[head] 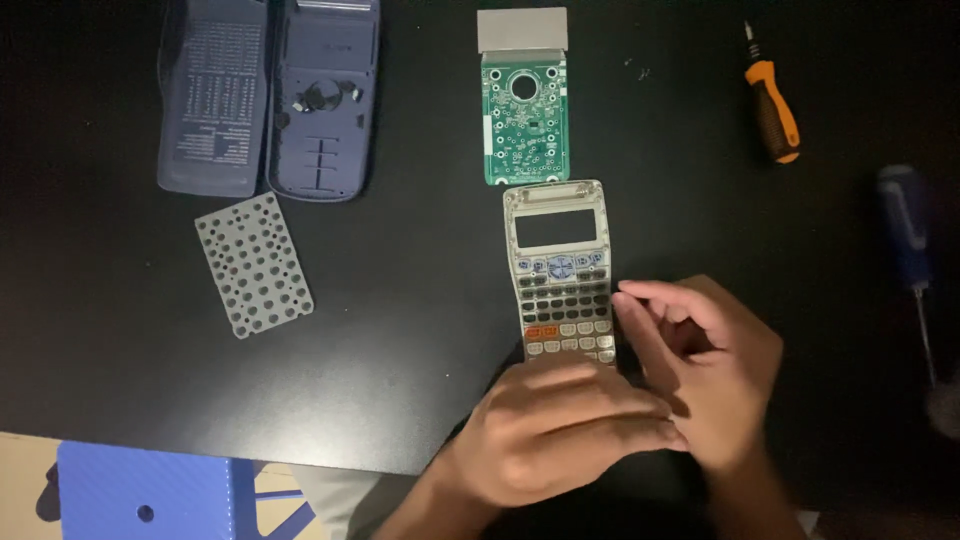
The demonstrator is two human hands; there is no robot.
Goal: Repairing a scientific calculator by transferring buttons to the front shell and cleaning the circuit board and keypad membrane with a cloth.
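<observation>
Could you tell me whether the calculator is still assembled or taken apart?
Taken apart: the front panel lies under both hands, the green circuit board and grey keypad mat lie separately.

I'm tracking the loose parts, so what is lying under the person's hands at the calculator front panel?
The left hand covers the lower end of the front panel, the right hand touches its right edge. Upper key rows and the empty display window show; anything beneath the hands is hidden.
</observation>
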